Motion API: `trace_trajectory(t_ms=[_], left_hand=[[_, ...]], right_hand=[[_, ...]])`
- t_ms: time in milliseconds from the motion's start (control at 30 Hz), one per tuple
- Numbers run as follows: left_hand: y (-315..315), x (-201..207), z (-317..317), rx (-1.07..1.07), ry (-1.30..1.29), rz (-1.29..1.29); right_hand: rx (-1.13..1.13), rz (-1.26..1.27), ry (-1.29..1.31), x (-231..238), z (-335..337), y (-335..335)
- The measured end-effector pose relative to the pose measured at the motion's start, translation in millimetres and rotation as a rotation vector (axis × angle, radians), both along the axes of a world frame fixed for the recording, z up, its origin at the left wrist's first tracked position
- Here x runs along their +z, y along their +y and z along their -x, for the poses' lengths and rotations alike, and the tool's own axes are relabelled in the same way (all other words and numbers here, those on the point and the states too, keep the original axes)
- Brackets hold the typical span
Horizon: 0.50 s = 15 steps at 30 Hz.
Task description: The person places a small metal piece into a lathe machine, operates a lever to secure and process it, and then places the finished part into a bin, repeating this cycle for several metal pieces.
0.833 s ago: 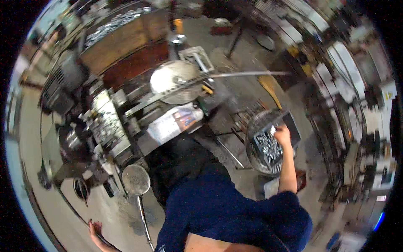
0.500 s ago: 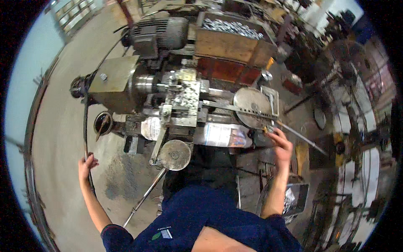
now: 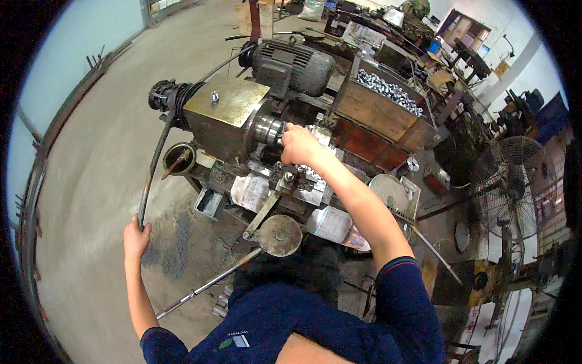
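Note:
My left hand (image 3: 137, 238) is wrapped round a long dark lever bar (image 3: 154, 162), which runs up to the back end of the lathe's headstock (image 3: 221, 100). My right arm reaches across the machine. The right hand (image 3: 298, 144) is closed, its fingertips at the mouth of the shiny round chuck (image 3: 267, 130). Whatever those fingers pinch is hidden behind them. One small metal fitting (image 3: 214, 96) stands on the headstock's cover. Below the right hand lies the carriage (image 3: 312, 191), strewn with metal chips.
A wooden box (image 3: 377, 115) full of small shiny metal parts stands behind the lathe, beside a finned motor (image 3: 297, 65). A round plate (image 3: 280, 235) and a long rod (image 3: 209, 280) stick out towards me. At right are another rod (image 3: 438, 253) and a caged fan (image 3: 512, 188).
My right hand has moved left from beside the far-right round plate to the chuck. The left hand still grips the lever bar. The whole view has turned, shifting the machine rightward.

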<state>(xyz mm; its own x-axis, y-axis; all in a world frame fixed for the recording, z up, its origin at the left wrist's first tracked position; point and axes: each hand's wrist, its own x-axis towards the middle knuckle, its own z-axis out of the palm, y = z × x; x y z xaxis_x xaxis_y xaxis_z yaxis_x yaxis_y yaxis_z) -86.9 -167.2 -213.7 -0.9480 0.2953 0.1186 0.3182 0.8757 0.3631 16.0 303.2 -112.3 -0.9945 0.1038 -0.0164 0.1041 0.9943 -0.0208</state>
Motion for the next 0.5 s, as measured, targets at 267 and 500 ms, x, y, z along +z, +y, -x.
trace_trajectory(t_ms=[267, 500], left_hand=[[3.2, -7.6, 9.2, 0.006, 0.001, 0.101], [-12.7, -10.3, 28.1, 0.078, 0.057, 0.28]], right_hand=[[-0.097, 0.207, 0.166, -25.4, 14.8, 1.8], [-0.178, 0.33, 0.247, -24.0, 21.4, -1.2]])
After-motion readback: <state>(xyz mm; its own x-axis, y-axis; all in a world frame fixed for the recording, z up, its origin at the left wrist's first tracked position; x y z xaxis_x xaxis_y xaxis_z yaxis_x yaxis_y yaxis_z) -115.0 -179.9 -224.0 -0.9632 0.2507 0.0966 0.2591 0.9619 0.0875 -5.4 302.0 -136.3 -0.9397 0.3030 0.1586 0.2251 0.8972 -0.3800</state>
